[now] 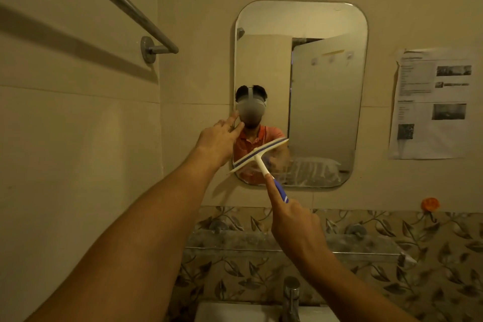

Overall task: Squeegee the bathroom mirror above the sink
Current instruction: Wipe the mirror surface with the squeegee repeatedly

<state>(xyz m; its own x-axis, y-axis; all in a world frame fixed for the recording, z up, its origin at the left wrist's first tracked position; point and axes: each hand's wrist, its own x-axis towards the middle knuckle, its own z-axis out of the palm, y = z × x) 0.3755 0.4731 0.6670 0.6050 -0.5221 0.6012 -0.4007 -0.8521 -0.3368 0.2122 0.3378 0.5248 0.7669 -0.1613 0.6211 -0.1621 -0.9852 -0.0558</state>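
A rounded rectangular mirror (324, 102) hangs on the beige tiled wall. My right hand (294, 227) grips the blue handle of a white squeegee (258, 155), index finger stretched along the handle. Its blade lies tilted across the mirror's lower left part. My left hand (219, 136) rests with straight fingers on the mirror's left edge, just above the blade. Wet foamy streaks cover the mirror's bottom right (313, 172). A person is reflected in the glass.
A metal towel bar (122, 5) runs along the left wall. A glass shelf (261, 243) sits below the mirror, with a tap (291, 293) and white sink (235, 312) beneath. A printed paper (431, 104) is stuck to the right. An orange hook (430, 204) is lower right.
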